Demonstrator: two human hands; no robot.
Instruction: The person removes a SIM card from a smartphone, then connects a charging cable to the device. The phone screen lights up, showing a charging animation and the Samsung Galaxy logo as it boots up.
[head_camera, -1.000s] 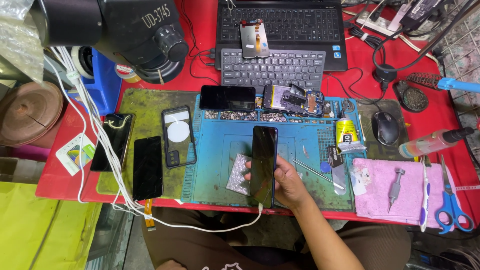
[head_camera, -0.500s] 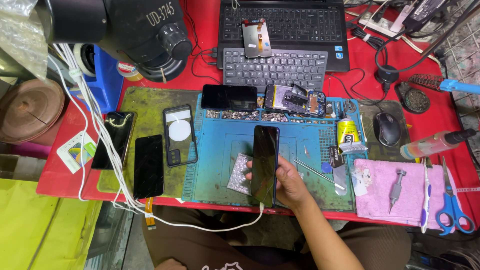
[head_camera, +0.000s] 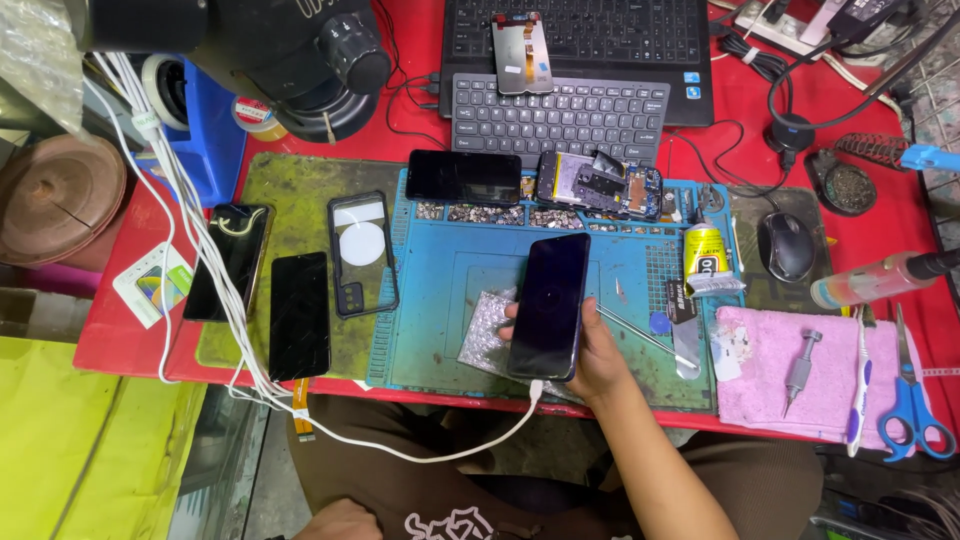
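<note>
The right hand (head_camera: 592, 352) grips a dark phone (head_camera: 549, 305) over the blue mat (head_camera: 430, 290).

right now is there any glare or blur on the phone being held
Head view: sharp, evenly lit; the right hand holds a black slab smartphone whose dark glass screen shows only a faint soft sheen; frame edges bend slightly from the wide lens.
</note>
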